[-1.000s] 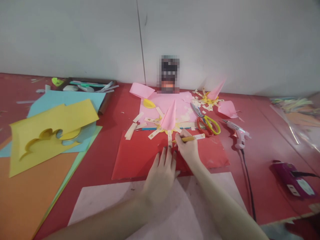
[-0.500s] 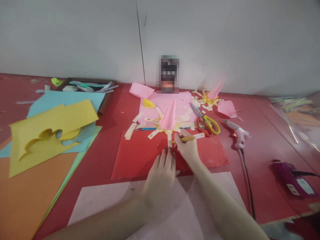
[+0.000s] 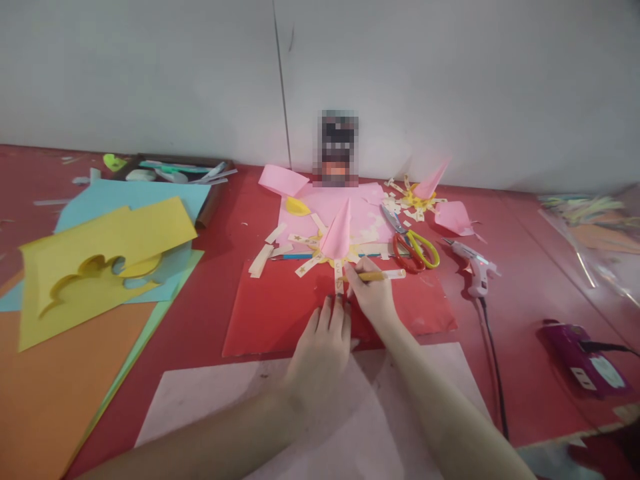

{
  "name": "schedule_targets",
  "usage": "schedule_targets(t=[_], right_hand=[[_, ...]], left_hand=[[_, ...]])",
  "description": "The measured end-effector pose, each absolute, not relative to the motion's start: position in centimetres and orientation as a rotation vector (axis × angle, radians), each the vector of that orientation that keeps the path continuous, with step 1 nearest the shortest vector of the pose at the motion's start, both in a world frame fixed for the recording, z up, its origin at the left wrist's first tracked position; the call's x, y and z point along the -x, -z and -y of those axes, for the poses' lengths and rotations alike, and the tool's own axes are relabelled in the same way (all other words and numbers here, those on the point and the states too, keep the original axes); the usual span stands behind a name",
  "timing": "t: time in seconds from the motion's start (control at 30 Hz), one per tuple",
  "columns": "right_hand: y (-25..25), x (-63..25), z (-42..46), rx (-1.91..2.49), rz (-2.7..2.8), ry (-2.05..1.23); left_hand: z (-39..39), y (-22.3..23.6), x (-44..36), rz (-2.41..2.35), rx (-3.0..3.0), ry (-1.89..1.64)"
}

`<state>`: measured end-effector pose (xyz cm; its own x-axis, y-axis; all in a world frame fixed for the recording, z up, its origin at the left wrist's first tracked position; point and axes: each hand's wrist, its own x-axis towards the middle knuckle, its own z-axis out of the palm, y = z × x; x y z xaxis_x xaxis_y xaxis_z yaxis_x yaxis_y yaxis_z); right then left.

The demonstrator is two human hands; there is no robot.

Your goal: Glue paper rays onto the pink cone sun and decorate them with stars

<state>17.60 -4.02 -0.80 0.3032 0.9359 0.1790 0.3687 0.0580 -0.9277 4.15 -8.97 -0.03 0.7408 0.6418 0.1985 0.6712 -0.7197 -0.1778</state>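
Observation:
My right hand (image 3: pixel 371 287) grips a yellow pen (image 3: pixel 374 276) beside a cream paper strip (image 3: pixel 339 275) that bears small drawn marks. The strip hangs from a yellow paper piece under a pink paper cone (image 3: pixel 339 233). Other cream strips with drawn stars (image 3: pixel 304 241) fan out from the same piece. My left hand (image 3: pixel 324 333) lies flat with fingers stretched out, its fingertips at the strip's lower end. Beneath both hands is a red board (image 3: pixel 270 313).
Red-and-yellow-handled scissors (image 3: pixel 415 250) and a pink glue gun (image 3: pixel 476 267) lie to the right, near a purple power box (image 3: pixel 585 360). A second pink cone (image 3: pixel 434 181) stands behind. Coloured paper sheets (image 3: pixel 100 267) cover the left, before a dark tray (image 3: pixel 207 207).
The pen has shifted slightly up and left with my right hand, and another drawn mark shows on the strip's lower part. My left hand stays in place.

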Motion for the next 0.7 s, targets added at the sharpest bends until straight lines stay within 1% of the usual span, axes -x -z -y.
schedule_targets(t=[0.4, 0.7], right_hand=[[1.65, -17.93, 3.92, 1.566, 1.244, -0.608], [1.11, -17.80, 3.94, 1.478, 1.270, -0.725]], left_hand=[[8.90, 0.03, -4.20, 1.031, 2.683, 0.171], [8.96, 0.05, -4.21, 1.027, 2.704, 0.189]])
